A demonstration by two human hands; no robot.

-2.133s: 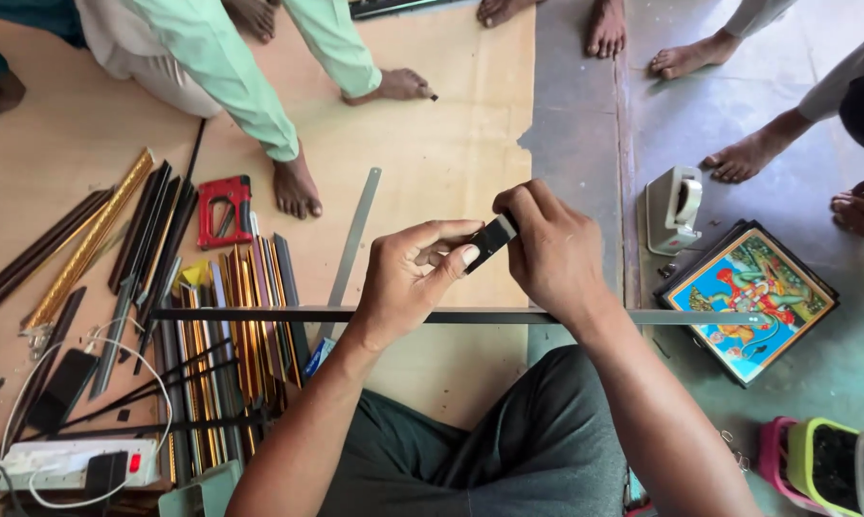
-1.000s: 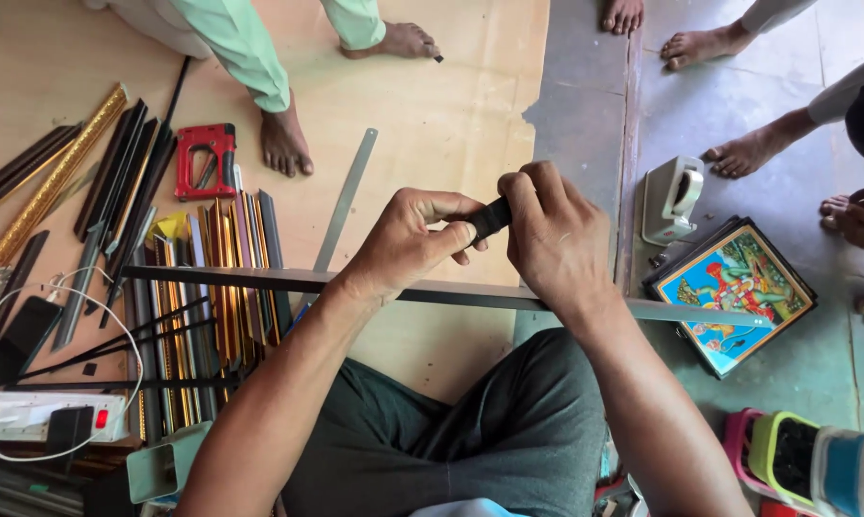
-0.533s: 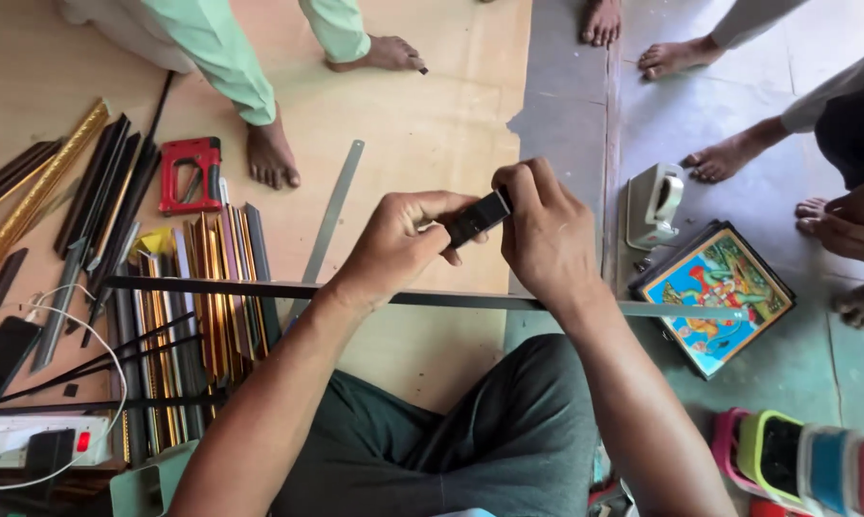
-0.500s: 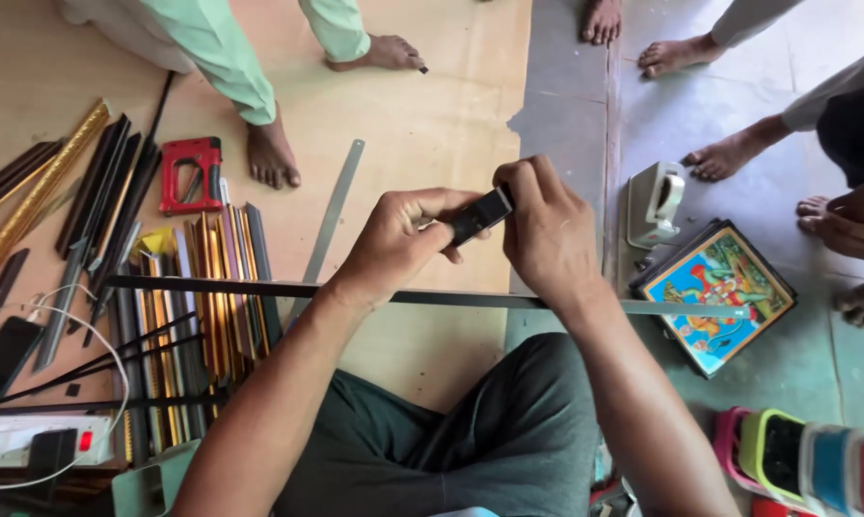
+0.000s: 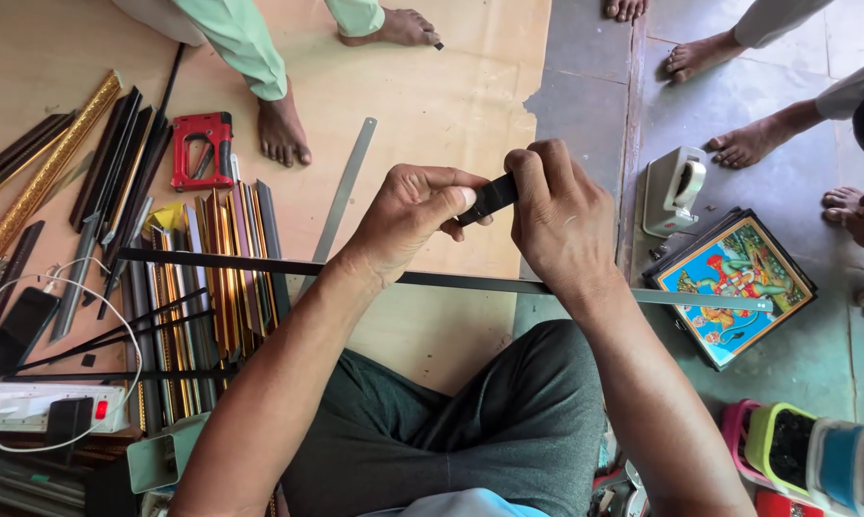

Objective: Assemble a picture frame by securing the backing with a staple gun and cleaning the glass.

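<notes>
My left hand (image 5: 408, 213) and my right hand (image 5: 556, 211) meet over the wooden board (image 5: 432, 86), and both pinch a small black piece (image 5: 487, 198) between fingers and thumbs. Beneath my wrists a long thin dark frame strip (image 5: 259, 265) lies crosswise, running from the left pile to the framed colourful picture (image 5: 733, 282) on the right. My knees in dark trousers sit just below it.
Left: a pile of gold and dark frame mouldings (image 5: 202, 278), a red staple gun (image 5: 200, 148), a steel ruler (image 5: 344, 191), a power strip (image 5: 39, 407) and phone (image 5: 15, 325). Right: a tape dispenser (image 5: 673, 187), coloured boxes (image 5: 805, 450). Other people's bare feet (image 5: 283, 134) stand around.
My view has shifted slightly, so the floor items sit lower left. Both hands stay together on the black piece, turning it a little; the long strip remains beneath them.
</notes>
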